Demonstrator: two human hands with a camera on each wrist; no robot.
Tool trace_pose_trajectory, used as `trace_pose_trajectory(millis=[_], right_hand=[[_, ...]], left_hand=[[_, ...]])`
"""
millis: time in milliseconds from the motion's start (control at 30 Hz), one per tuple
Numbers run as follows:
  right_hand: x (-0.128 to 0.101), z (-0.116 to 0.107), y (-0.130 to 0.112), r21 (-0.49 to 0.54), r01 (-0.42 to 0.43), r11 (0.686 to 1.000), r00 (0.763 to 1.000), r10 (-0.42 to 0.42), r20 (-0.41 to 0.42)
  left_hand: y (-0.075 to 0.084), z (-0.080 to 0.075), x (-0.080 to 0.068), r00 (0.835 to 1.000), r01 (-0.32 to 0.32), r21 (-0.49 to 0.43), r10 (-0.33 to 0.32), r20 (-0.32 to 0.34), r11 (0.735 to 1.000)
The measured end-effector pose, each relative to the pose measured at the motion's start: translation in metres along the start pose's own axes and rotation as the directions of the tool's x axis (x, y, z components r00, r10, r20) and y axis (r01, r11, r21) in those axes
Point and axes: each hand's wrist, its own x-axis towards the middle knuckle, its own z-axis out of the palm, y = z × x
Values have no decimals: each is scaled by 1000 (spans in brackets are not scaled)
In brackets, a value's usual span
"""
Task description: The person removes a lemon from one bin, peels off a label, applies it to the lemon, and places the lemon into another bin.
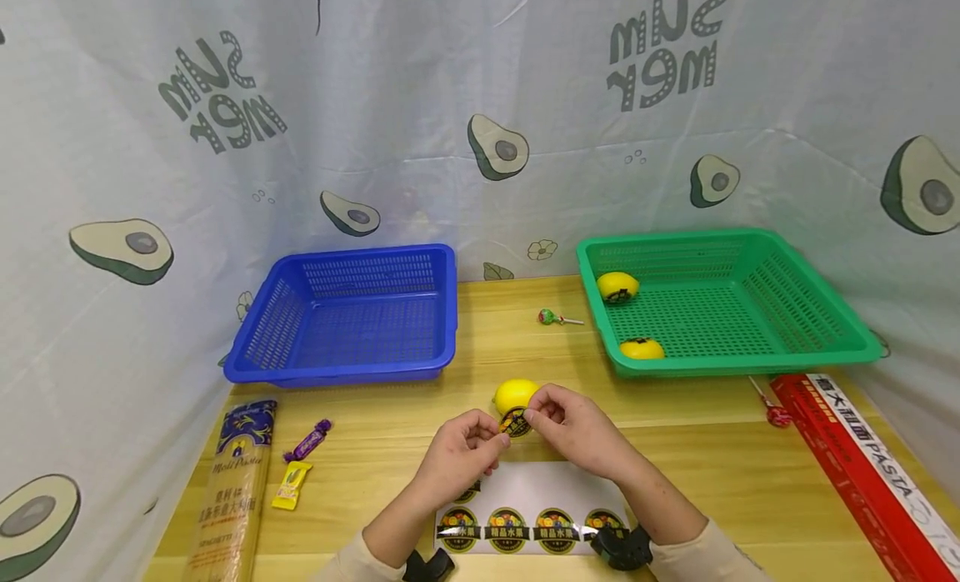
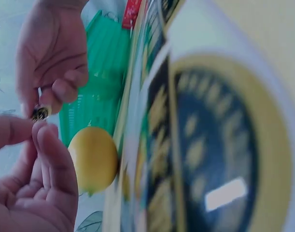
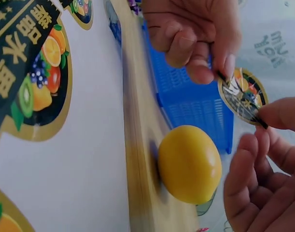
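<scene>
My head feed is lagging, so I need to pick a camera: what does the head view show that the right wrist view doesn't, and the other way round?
Only the head view shows the green basket with two lemons, the lollipop, the candies at left and the red pasta box.

Only the right wrist view shows the sticker's fruit print up close and the gap between it and the lemon below.

Both show the left hand and right hand pinching the sticker, the loose lemon, the sticker sheet and the blue basket.

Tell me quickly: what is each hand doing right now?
Left hand: pinches one edge of the round sticker.
Right hand: pinches the sticker's other edge.
</scene>
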Motion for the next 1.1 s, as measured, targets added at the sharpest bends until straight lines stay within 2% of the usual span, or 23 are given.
trace_pose_trajectory(millis=[167,267,400,500,667,933,1100], right_hand=[[6,-1,0,-25,8,1000,998,-9,-58],[12,-2,1,-52,-7,999,996,2,-89],[22,-4,0,-102,-18,995,995,7,-101],[30,-7,-1,-130,-8,991,996,-4,-91],[43,-9,3,-123,-2,992,999,-5,-52],[55,-7,11,-60,20,998,1000,-18,25],[56,-6,11,-78,-2,997,999,5,39]], left_hand=[[-2,11,5,995,63,-61,-67,-70,996],[-3,17,10,993,77,-68,-82,-81,995],[-6,24,17,986,123,-117,-135,-101,986],[-7,27,22,975,154,-165,-177,-136,974],[-8,29,27,964,166,-182,-198,-179,969],[-13,31,29,959,177,-181,-211,-189,967],[-14,31,29,960,176,-204,-214,-180,963]])
